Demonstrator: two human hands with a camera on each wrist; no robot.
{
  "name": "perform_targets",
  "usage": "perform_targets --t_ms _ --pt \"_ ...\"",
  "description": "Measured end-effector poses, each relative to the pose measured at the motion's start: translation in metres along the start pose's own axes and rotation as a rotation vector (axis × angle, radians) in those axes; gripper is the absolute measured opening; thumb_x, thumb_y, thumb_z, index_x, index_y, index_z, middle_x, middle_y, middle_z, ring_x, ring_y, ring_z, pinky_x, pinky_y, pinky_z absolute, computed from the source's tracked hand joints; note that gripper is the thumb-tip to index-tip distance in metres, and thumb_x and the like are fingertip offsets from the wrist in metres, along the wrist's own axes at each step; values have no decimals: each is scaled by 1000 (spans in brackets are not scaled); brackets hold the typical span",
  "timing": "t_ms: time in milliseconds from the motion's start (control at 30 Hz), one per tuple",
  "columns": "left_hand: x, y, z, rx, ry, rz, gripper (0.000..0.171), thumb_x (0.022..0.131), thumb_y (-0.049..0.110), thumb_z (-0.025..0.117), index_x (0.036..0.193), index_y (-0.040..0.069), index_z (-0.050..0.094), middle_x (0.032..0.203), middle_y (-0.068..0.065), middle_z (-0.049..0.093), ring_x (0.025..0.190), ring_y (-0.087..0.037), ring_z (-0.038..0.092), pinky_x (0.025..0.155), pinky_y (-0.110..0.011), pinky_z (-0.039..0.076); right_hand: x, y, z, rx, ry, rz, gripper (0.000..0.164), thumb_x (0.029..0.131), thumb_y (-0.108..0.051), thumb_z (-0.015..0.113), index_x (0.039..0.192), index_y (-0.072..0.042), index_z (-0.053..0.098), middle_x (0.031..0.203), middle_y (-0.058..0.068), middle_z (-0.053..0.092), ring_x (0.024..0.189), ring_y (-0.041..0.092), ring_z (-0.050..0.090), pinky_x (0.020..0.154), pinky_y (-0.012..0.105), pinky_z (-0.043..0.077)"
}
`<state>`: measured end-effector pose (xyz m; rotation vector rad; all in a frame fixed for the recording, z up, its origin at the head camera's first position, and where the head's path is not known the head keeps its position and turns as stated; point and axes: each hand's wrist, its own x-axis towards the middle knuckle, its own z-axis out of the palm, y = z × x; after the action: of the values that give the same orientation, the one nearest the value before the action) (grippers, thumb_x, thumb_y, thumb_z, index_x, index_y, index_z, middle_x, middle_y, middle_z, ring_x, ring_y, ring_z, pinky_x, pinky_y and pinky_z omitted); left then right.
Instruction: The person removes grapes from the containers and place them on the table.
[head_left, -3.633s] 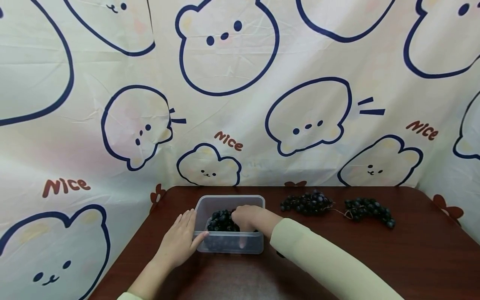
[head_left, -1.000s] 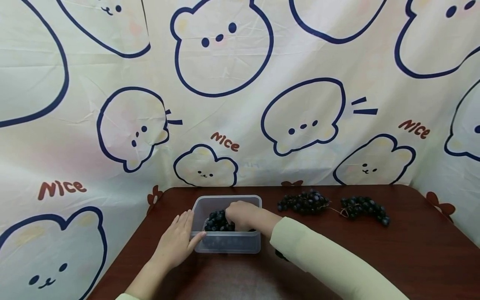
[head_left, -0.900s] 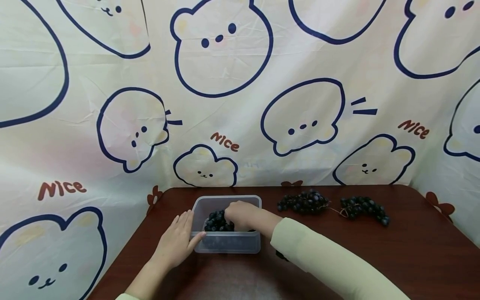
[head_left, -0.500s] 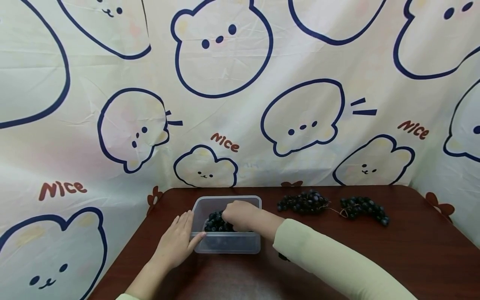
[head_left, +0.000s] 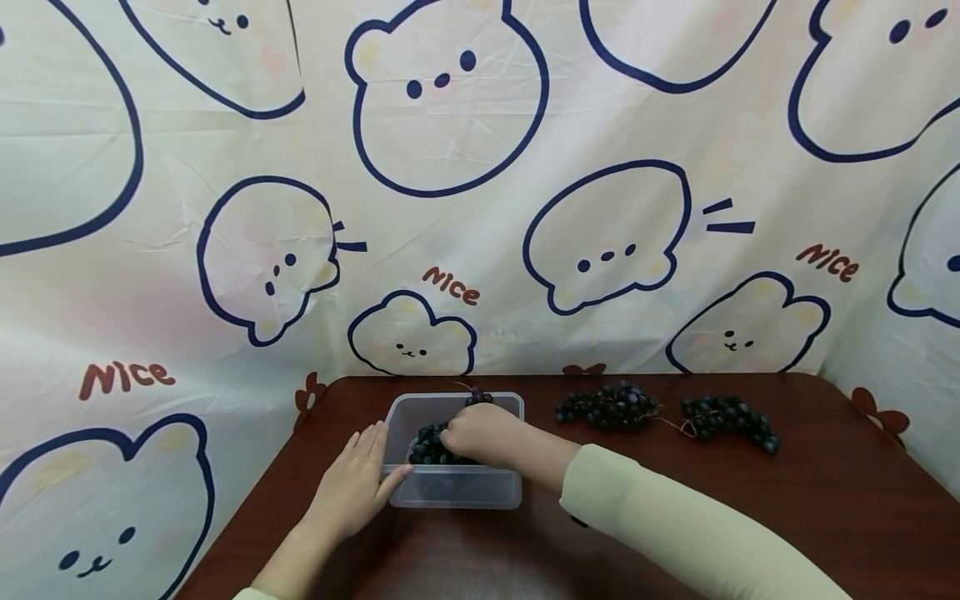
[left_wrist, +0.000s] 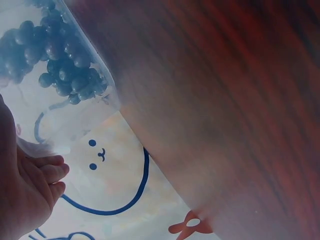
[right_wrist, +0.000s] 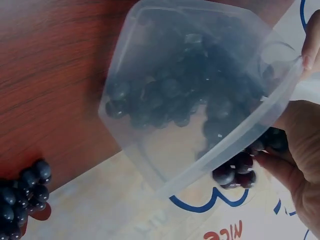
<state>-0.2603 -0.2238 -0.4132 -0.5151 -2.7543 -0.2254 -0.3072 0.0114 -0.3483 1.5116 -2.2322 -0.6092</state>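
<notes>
A clear plastic container (head_left: 455, 490) stands on the table, with dark grapes (head_left: 429, 447) inside toward its left. My left hand (head_left: 352, 482) rests against its left side, fingers straight and thumb over the front rim. The left wrist view shows those fingers at the container wall and grapes (left_wrist: 65, 60) through the plastic. My right hand (head_left: 487, 435) is over the container, gripping a bunch of grapes (head_left: 478, 397) whose reddish-black berries and thin stem show beyond the knuckles. In the right wrist view, thumb and fingers pinch this bunch (right_wrist: 236, 171) at the rim.
To the right of the container lie two more bunches of dark grapes, a left bunch (head_left: 611, 406) and a right bunch (head_left: 729, 419), with pale string between them. A patterned cloth (head_left: 622, 342) hangs behind the brown table (head_left: 825, 500).
My right hand has risen from inside the container, and part of a grape bunch with its stem now shows beyond it. The left hand keeps its place on the container.
</notes>
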Motion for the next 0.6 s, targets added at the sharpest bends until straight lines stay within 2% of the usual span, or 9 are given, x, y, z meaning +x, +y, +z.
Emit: perform_targets --t_ms 100,300,600 --pt "0 0 1 0 3 -5 78 95 48 58 141 -12 40 143 -27 43 135 -38 39 111 -53 27 -5 2 5 -62 122 -40 5 95 -15 65 97 -16 69 87 -7 67 83 7 63 76 19 51" --pt "0 0 1 -7 0 -8 78 94 48 58 142 -12 40 143 -27 43 135 -38 39 111 -54 27 -13 6 15 -140 315 -83 12 95 -14 64 107 -11 68 106 0 70 105 13 63 97 26 46" --pt "0 0 2 -6 9 -9 77 94 46 59 142 -12 40 143 -27 43 135 -38 39 111 -54 26 -22 11 21 -199 502 -67 20 91 -10 69 110 -8 68 109 4 68 108 17 63 98 30 46"
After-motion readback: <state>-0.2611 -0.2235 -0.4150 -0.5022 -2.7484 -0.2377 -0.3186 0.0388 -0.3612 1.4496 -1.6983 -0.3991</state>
